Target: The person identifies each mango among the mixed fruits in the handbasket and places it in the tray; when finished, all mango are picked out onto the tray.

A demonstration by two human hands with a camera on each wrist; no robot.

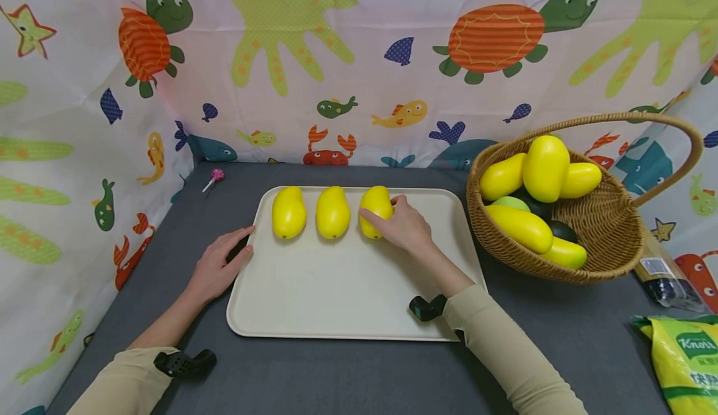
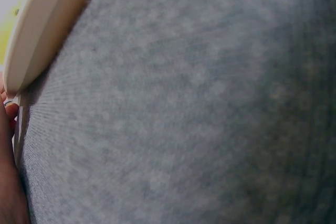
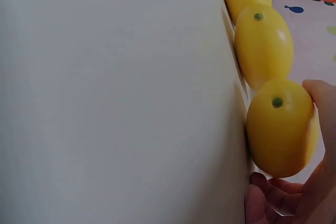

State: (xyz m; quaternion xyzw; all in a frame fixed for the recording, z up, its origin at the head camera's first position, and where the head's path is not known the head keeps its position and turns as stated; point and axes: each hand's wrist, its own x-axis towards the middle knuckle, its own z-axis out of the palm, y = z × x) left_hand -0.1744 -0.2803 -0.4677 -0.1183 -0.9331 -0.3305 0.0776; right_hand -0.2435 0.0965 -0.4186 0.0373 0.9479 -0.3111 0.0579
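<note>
Three yellow mangoes stand in a row along the far side of a cream tray [image 1: 320, 296]. My right hand [image 1: 409, 227] grips the rightmost mango [image 1: 374, 200], thumb on its near face and fingers round its right side. To its left are the middle mango [image 1: 333, 213] and the left mango [image 1: 288, 213], both apart from the hand. In the right wrist view the held mango [image 3: 278, 135] shows a green stem spot. My left hand [image 1: 219, 264] rests at the tray's left rim, fingers loosely extended with the fingertips at the edge.
A wicker basket [image 1: 611, 234] with several mangoes and some dark green fruit stands right of the tray. A yellow-green Knorr bag [image 1: 687, 362] and a clear-windowed packet [image 1: 664, 278] lie near it. A pink lollipop [image 1: 217, 176] is at the back left, before a patterned cloth [image 1: 359, 66].
</note>
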